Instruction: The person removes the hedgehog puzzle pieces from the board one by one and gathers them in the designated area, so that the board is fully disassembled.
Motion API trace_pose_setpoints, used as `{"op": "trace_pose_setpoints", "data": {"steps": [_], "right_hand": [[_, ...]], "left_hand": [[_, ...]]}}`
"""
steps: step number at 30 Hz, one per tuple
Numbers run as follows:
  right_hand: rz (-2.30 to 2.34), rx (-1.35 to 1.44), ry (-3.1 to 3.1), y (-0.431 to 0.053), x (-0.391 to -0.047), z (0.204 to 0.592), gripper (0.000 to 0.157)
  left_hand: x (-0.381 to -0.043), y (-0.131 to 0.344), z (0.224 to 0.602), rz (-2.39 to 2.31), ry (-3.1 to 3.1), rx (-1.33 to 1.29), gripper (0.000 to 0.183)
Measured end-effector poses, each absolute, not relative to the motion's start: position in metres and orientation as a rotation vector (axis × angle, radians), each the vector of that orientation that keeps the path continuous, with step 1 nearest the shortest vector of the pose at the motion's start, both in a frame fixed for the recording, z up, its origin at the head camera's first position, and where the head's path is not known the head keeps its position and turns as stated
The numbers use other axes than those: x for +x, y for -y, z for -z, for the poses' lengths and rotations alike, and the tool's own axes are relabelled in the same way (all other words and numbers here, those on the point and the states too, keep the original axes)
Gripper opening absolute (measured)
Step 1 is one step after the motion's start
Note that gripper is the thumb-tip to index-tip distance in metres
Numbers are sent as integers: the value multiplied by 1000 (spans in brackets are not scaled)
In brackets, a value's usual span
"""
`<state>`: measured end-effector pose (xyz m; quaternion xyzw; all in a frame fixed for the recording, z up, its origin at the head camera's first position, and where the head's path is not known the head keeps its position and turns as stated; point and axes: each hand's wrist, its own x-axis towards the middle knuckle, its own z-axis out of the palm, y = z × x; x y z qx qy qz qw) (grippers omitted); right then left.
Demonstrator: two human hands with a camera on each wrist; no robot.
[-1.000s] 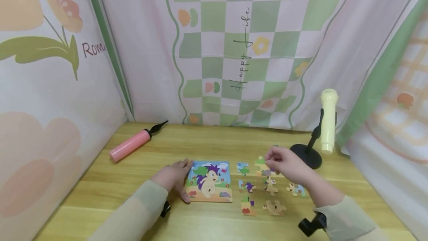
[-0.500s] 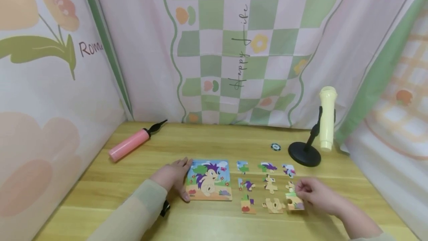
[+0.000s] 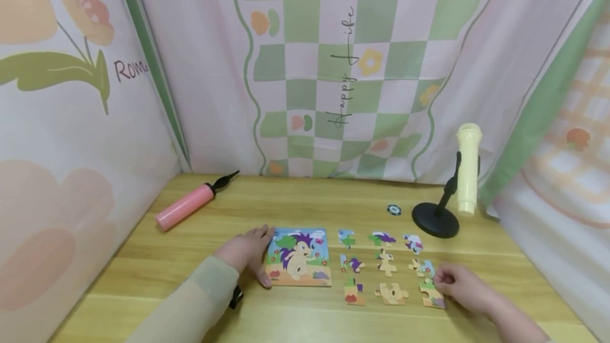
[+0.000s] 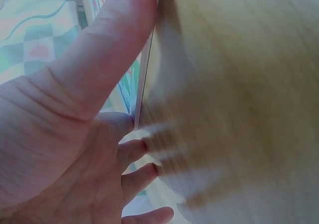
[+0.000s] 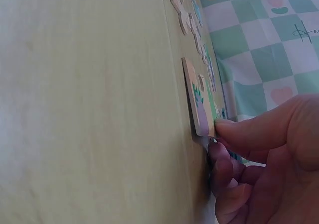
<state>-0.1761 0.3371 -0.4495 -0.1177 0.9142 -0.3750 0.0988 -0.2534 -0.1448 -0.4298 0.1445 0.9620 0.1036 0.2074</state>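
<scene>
A square picture board showing a purple hedgehog lies on the table. Along its left edge rests my left hand, thumb and fingers spread at the corners; the left wrist view shows the thumb against the board's side. My right hand pinches a corner puzzle piece by its right edge. In the right wrist view that puzzle piece sits low at the tabletop between thumb and curled fingers. Other jigsaw pieces lie in rows between the board and my right hand.
A pink hand pump lies at the back left. Towards the back right are a round chip and a pale yellow microphone on a black stand. A checked curtain hangs behind the wooden table.
My right hand has carried the corner piece from the top of the rows down to the lower right, beside the bottom row. The left hand stays at the board.
</scene>
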Motion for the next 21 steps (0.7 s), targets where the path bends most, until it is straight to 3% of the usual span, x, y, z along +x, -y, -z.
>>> {"op": "trace_pose_setpoints", "data": {"steps": [11, 21], "right_hand": [[1094, -364, -2734, -327, -176, 449, 9], [1075, -530, -2670, -295, -187, 415, 16]], "left_hand": [[-250, 149, 430, -304, -2677, 400, 131], [-248, 156, 427, -430, -2646, 400, 130]]}}
